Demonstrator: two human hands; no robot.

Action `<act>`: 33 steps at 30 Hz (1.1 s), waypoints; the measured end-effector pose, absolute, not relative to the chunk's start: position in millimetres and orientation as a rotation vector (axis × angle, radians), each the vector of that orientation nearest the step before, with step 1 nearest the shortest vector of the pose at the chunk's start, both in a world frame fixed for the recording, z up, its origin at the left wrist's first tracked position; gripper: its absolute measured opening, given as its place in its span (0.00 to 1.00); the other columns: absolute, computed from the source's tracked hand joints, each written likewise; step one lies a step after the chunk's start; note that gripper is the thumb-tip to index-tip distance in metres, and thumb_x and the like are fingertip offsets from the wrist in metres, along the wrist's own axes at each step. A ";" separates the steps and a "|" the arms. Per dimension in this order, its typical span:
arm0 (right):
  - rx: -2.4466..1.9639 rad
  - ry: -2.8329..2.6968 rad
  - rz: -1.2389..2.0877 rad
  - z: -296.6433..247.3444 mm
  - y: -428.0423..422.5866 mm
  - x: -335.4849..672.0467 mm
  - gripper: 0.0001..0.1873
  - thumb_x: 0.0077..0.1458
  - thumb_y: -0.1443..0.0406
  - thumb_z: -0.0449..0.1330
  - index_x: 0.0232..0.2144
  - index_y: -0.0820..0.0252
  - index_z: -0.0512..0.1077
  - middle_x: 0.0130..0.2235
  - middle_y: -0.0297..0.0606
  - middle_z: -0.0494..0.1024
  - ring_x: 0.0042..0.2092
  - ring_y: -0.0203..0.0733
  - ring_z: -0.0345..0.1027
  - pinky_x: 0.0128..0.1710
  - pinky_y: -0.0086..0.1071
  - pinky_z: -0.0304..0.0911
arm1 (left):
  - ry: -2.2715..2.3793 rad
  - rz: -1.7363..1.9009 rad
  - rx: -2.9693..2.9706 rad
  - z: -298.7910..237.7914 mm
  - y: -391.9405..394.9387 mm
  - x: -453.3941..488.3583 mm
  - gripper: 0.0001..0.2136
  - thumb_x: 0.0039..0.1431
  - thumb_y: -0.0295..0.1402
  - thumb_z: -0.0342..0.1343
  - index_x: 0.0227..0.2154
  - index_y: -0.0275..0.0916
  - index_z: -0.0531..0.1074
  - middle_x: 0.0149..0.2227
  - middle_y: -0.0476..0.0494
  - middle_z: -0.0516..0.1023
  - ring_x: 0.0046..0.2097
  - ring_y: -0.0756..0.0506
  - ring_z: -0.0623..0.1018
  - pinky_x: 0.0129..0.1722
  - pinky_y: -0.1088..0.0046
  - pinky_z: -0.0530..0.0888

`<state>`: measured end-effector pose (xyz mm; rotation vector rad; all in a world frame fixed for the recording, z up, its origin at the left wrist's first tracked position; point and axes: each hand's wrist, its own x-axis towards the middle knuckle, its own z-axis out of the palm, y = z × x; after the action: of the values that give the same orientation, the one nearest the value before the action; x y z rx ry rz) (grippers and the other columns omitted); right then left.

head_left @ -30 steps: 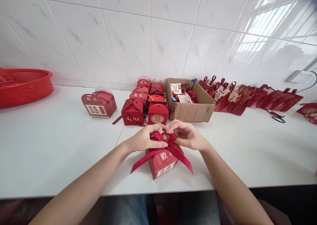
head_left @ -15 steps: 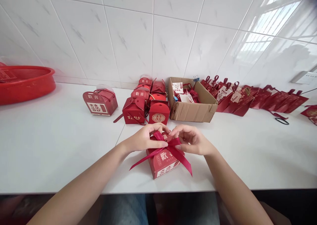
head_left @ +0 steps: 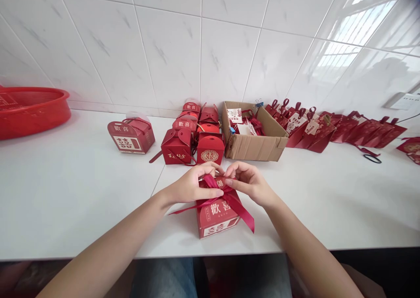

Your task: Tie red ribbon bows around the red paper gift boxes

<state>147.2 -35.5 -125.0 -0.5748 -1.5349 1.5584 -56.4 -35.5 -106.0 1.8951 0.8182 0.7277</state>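
In front of me, near the table's front edge, a red gift box point(head_left: 215, 217) with pale printed characters sits at a slight angle. A crimson satin ribbon point(head_left: 242, 215) lies over its top, with one tail out to the left and another down to the right. My left hand point(head_left: 188, 186) is closed on a ribbon loop, its thumb pressed along the middle of the bow. From the other side my right hand point(head_left: 252, 185) pinches the ribbon close to the middle, thumb and forefinger together. The fingers partly cover the bow's centre.
Several red gift boxes point(head_left: 178, 151) stand in two rows behind, beside a cardboard box point(head_left: 259, 147) of ribbons and cards. Another red box point(head_left: 131, 136) and a red plastic basin point(head_left: 36, 118) are left. Red bags point(head_left: 318, 136) and black-handled scissors point(head_left: 372, 159) are right.
My right hand has shifted slightly left, bringing its thumb and forefinger to the bow's middle. The gift box has turned a little, and the ribbon's right loop is less spread.
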 end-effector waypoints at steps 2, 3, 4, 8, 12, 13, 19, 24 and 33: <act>-0.572 -1.526 1.555 -125.0 -35.6 145.4 0.07 0.51 0.65 0.65 0.32 0.59 0.70 0.30 0.32 0.74 0.32 0.31 0.68 0.33 0.27 0.65 | 0.811 0.733 1.864 -105.8 -36.7 -55.1 0.12 0.52 0.35 0.60 0.24 0.37 0.63 0.44 0.45 0.69 0.45 0.45 0.73 0.44 0.69 0.69; -0.572 -1.526 1.553 -124.7 -35.8 144.7 0.07 0.51 0.65 0.65 0.32 0.59 0.70 0.31 0.32 0.74 0.32 0.31 0.68 0.33 0.27 0.64 | 0.814 0.742 1.840 -106.2 -37.4 -54.2 0.11 0.53 0.35 0.60 0.24 0.37 0.63 0.43 0.45 0.69 0.44 0.45 0.73 0.44 0.69 0.69; -0.573 -1.527 1.551 -124.4 -36.1 144.1 0.07 0.51 0.65 0.65 0.31 0.59 0.70 0.30 0.32 0.73 0.32 0.31 0.67 0.32 0.26 0.64 | 0.823 0.754 1.817 -106.8 -38.0 -53.2 0.11 0.53 0.35 0.59 0.24 0.37 0.64 0.42 0.46 0.69 0.43 0.46 0.73 0.43 0.69 0.70; -0.573 -1.527 1.551 -123.9 -37.6 143.9 0.08 0.51 0.64 0.65 0.31 0.59 0.70 0.28 0.31 0.72 0.29 0.30 0.64 0.29 0.26 0.61 | 0.876 0.805 1.807 -109.7 -39.6 -49.8 0.13 0.50 0.34 0.63 0.22 0.36 0.63 0.42 0.47 0.70 0.40 0.47 0.73 0.41 0.71 0.70; -0.569 -1.499 1.600 -127.0 -36.9 146.2 0.09 0.50 0.64 0.66 0.31 0.59 0.69 0.27 0.29 0.69 0.28 0.30 0.63 0.29 0.26 0.61 | 0.904 0.782 1.843 -109.0 -40.2 -49.0 0.16 0.49 0.36 0.63 0.20 0.36 0.60 0.44 0.45 0.70 0.40 0.47 0.73 0.40 0.70 0.70; -0.564 -1.489 1.617 -128.1 -36.3 146.8 0.09 0.49 0.65 0.66 0.31 0.58 0.69 0.26 0.28 0.68 0.28 0.30 0.63 0.29 0.25 0.61 | 0.909 0.773 1.845 -108.5 -40.4 -49.1 0.17 0.48 0.36 0.63 0.19 0.36 0.58 0.44 0.45 0.70 0.40 0.47 0.73 0.39 0.70 0.70; -0.569 -1.409 1.660 -130.2 -33.2 148.0 0.10 0.47 0.65 0.67 0.29 0.58 0.69 0.27 0.29 0.68 0.29 0.31 0.63 0.29 0.25 0.60 | 0.931 0.763 1.862 -107.5 -41.9 -49.4 0.22 0.48 0.37 0.64 0.19 0.38 0.51 0.46 0.44 0.69 0.41 0.46 0.74 0.39 0.68 0.70; -0.600 -1.368 1.675 -127.8 -31.1 151.4 0.12 0.45 0.66 0.68 0.27 0.59 0.67 0.27 0.28 0.68 0.29 0.31 0.64 0.30 0.26 0.60 | 0.928 0.760 1.908 -108.5 -41.4 -49.6 0.22 0.48 0.38 0.63 0.19 0.38 0.52 0.44 0.45 0.70 0.41 0.46 0.73 0.39 0.67 0.70; -0.644 -1.350 1.720 -129.6 -28.2 152.6 0.14 0.46 0.65 0.68 0.26 0.59 0.64 0.24 0.26 0.64 0.24 0.28 0.56 0.23 0.24 0.51 | 0.915 0.784 1.883 -110.1 -40.8 -49.4 0.22 0.47 0.37 0.64 0.19 0.38 0.52 0.43 0.45 0.69 0.38 0.48 0.71 0.39 0.69 0.69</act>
<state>152.6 -28.2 -129.6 -0.6437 -1.3496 1.7200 -49.4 -40.8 -110.1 1.8830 0.9148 0.7836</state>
